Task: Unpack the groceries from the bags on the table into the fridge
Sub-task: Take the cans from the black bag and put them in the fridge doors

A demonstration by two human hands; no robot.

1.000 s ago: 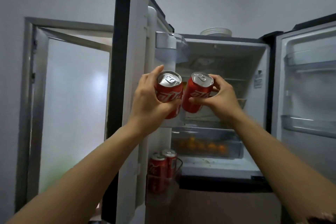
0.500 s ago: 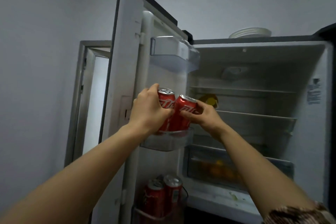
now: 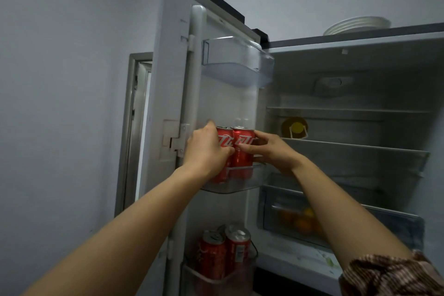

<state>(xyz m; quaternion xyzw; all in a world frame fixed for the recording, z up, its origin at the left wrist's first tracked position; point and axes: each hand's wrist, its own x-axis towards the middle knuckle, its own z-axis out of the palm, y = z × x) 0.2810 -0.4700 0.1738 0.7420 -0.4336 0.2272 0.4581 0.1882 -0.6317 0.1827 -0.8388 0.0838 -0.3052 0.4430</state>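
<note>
From my head view, my left hand (image 3: pixel 206 149) was curled round the left can (image 3: pixel 224 137). My right hand (image 3: pixel 271 151) gripped the right can (image 3: pixel 243 151) just beside it, and the two cans touched. Both stood upright, their bases down behind the clear rail of the middle door shelf (image 3: pixel 242 186) of the open fridge (image 3: pixel 396 79). Below, more red cans (image 3: pixel 225 252) stood together in the bottom door shelf (image 3: pixel 216 281). The top door shelf (image 3: pixel 237 65) hung above my hands. Inside, oranges (image 3: pixel 301 224) lay in the clear drawer (image 3: pixel 271 199), and plates (image 3: pixel 358 25) rested on the fridge's top.
</note>
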